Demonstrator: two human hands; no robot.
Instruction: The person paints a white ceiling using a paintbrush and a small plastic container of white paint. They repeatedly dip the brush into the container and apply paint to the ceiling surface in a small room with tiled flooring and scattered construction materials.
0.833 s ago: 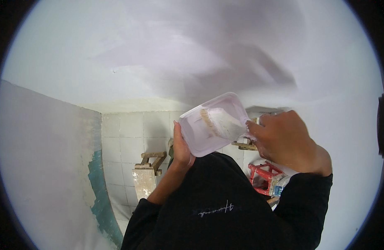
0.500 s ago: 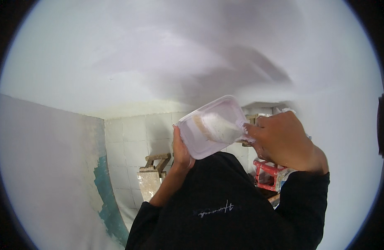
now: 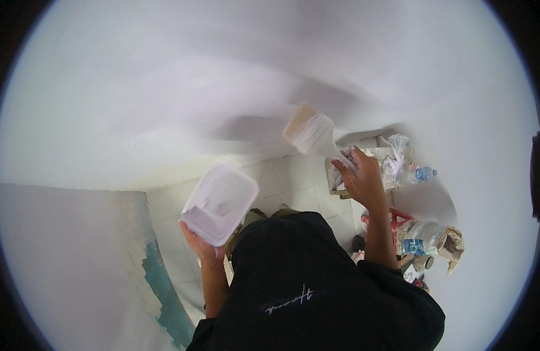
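My left hand (image 3: 203, 244) grips a pale, rectangular plastic tub (image 3: 239, 199) by its lower end. Pinkish-white paint coats the inside of the tub. In my right hand (image 3: 360, 178) is a wide paintbrush (image 3: 316, 136), held by its paint-smeared handle. Its tan bristles point up and to the left, close to the pale wall (image 3: 211, 70); whether they touch it I cannot tell. Brush and tub are well apart.
A wooden crate (image 3: 335, 182) with plastic bags and a clear bottle (image 3: 423, 174) stands at the right. Below it are a red stool (image 3: 398, 217) and a large clear bottle (image 3: 416, 233). White tiles (image 3: 293, 181) cover the floor. Teal paint (image 3: 164, 292) shows on the peeling left wall.
The brush has come out of the tub and moved up toward the wall. My left hand has carried the tub left and down, and tilted it differently.
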